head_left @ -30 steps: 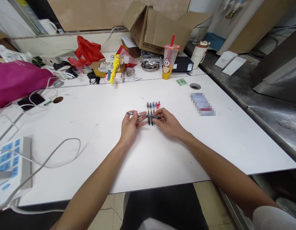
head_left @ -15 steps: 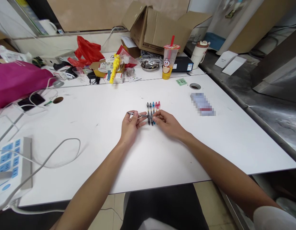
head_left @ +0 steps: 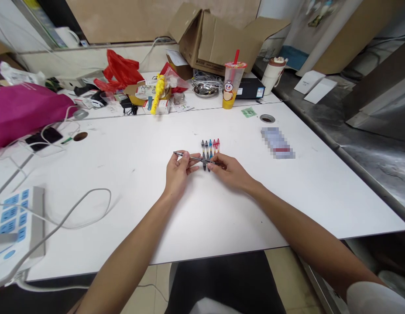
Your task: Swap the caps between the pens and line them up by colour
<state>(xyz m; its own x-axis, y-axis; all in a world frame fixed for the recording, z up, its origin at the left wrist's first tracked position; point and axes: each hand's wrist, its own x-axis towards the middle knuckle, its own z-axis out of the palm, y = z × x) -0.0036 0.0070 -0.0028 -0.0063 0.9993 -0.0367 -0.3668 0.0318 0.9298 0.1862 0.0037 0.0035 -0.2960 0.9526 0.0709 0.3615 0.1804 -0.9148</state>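
My left hand [head_left: 178,174] pinches a slim pen [head_left: 190,158] between thumb and fingers, its tip pointing left and its other fingers spread. On the right, my right hand [head_left: 231,171] has thumb and forefinger closed on the pen's dark end. Whether that end is joined to the rest or a separate piece, I cannot tell. Just behind the held pen, several click pens lie side by side: black pens [head_left: 203,144], a blue pen [head_left: 211,143] and red pens [head_left: 217,144]. My hands and the held pen cover parts of their lower halves.
A cup with a straw [head_left: 228,97], a green packet [head_left: 248,112] and a cable hole ring [head_left: 267,118] are farther back. A pixelated item [head_left: 277,143] lies right. On the left are a power strip [head_left: 15,222] with cables and a magenta bag [head_left: 29,111]. Clutter lines the back.
My right hand has shifted slightly down and right, and more of the dark end now shows between my hands. My left hand has barely moved.
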